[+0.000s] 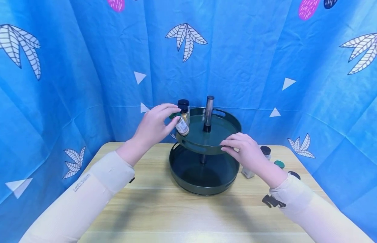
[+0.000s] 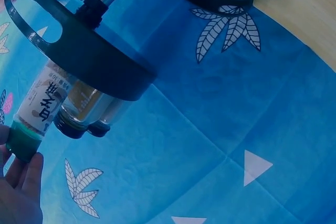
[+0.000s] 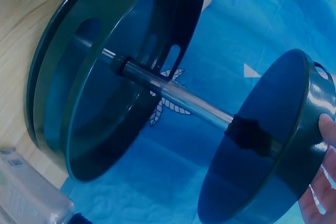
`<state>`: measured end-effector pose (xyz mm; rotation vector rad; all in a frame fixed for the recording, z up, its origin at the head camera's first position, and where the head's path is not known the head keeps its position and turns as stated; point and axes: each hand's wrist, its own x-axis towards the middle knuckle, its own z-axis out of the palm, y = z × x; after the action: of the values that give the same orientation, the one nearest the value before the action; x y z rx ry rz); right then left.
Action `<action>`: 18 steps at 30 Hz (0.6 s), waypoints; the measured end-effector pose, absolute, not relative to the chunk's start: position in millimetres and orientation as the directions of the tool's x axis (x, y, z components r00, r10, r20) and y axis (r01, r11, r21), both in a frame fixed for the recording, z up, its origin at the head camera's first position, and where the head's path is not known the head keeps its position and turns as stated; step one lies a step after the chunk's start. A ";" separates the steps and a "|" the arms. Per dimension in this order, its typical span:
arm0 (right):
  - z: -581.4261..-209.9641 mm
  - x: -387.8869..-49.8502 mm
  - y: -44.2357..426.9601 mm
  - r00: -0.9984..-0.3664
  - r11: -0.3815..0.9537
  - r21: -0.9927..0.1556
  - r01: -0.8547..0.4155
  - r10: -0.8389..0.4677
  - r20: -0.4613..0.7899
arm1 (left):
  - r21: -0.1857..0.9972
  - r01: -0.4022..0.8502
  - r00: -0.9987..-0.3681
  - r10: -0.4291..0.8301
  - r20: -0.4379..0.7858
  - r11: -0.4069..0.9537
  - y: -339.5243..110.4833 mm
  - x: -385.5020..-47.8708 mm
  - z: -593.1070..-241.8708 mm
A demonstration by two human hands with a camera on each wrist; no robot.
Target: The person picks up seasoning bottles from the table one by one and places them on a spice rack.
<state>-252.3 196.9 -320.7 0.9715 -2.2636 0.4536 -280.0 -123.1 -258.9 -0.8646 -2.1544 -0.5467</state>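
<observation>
My left hand (image 1: 156, 123) pinches the green cap of a small spice jar (image 1: 182, 126) with a white label. The jar leans slightly at the left edge of the upper tier of a dark green two-tier turntable tray (image 1: 219, 126). Beside it on that tier stand two black-capped spice jars (image 2: 79, 106), partly hidden by the left hand in the head view. My right hand (image 1: 244, 150) holds the upper tier's front right rim, with fingertips and thumb at the edge. Below, the lower tier (image 1: 203, 186) rests on the table.
Several more jars stand on the wooden table (image 1: 164, 216) at the right, partly behind the right forearm, among them a black-capped jar (image 1: 265, 151) and a green-capped jar (image 1: 279, 164). A blue patterned curtain (image 1: 246, 67) surrounds the table's back and sides.
</observation>
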 end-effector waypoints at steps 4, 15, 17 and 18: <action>-320.0 -252.0 196.4 -0.537 0.670 -0.068 -0.740 -0.526 0.660 | 0.124 0.716 -0.539 0.432 0.723 0.687 -120.1 -281.8 -258.1; -320.6 -252.0 196.5 -0.538 0.671 -0.065 -0.738 -0.528 0.657 | 0.135 0.707 -0.591 0.476 0.651 0.694 -111.6 -287.1 -258.3; -320.6 -252.2 196.7 -0.531 0.669 -0.060 -0.741 -0.529 0.662 | 0.139 0.698 -0.615 0.488 0.620 0.703 -109.3 -288.5 -258.4; -320.6 -252.2 196.8 -0.529 0.668 -0.059 -0.742 -0.529 0.663 | 0.140 0.692 -0.627 0.494 0.603 0.708 -108.1 -289.2 -258.6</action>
<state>-252.2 196.8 -320.6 0.9767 -2.2620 0.4474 -289.2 -108.1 -258.6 -0.9037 -2.3782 -0.4921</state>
